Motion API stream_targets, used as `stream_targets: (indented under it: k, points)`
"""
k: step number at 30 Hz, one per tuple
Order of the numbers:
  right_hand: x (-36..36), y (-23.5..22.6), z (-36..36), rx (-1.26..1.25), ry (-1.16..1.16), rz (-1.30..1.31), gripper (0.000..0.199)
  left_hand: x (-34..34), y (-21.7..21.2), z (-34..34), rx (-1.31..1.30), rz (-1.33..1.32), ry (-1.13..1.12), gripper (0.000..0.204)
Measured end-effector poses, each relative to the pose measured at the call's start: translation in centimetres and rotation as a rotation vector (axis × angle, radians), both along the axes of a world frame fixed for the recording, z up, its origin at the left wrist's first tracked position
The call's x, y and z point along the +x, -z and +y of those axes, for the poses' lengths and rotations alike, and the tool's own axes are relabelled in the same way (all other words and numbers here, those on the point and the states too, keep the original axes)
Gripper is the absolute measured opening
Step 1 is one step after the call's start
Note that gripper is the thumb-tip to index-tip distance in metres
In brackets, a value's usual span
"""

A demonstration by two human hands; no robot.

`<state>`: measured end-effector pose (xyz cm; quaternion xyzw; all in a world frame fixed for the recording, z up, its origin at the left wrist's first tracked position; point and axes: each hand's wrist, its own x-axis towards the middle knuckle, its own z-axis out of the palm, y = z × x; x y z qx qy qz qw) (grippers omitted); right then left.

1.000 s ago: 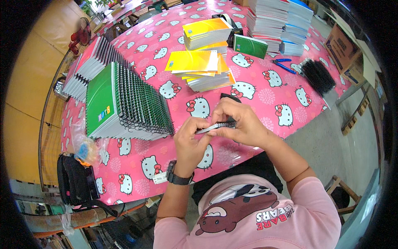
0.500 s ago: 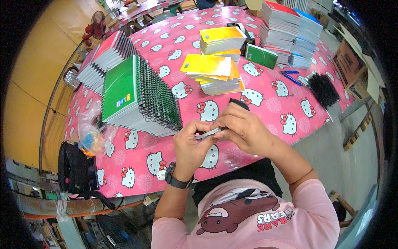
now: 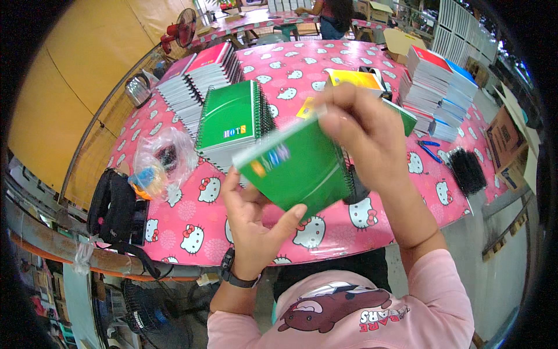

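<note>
Tilted in the air over the near edge of the table is a green spiral notebook, slightly blurred. My left hand is closed round its lower left side, thumb on the cover. At its top edge, my right hand pinches the upper corner between thumb and fingers. Black wire coil shows along the notebook's right side, partly behind the right hand. Just beyond it stands a stack of green spiral notebooks. Yellow-covered pads lie behind my right hand, mostly hidden.
Red spiral notebooks stand far left. Red pads and blue pads rise at right, near blue-handled pliers and black wire coils. A plastic bag lies left. A person is at a far table.
Both hands have lifted and turned the notebook from nearly edge-on to show its green cover. My right hand has moved up and right. The view has tilted upward.
</note>
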<state>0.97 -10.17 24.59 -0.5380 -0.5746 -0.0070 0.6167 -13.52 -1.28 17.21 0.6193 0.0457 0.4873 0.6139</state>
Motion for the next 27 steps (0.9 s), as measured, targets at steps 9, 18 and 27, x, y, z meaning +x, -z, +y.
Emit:
stream_targets:
  k: [9,18,27]
  points:
    - [6.8,1.1,17.1,0.075,0.229,0.014,0.025,1.2,-4.1,12.2,0.385,0.361,-0.615,0.025]
    - [6.7,6.4,19.7,0.190,-0.216,0.547,0.022,4.4,-0.6,11.5,0.241,-0.005,-0.596,0.047]
    - [6.5,6.7,19.7,0.241,-0.091,0.518,0.022,5.7,-0.5,11.4,0.231,-0.039,-0.746,0.046]
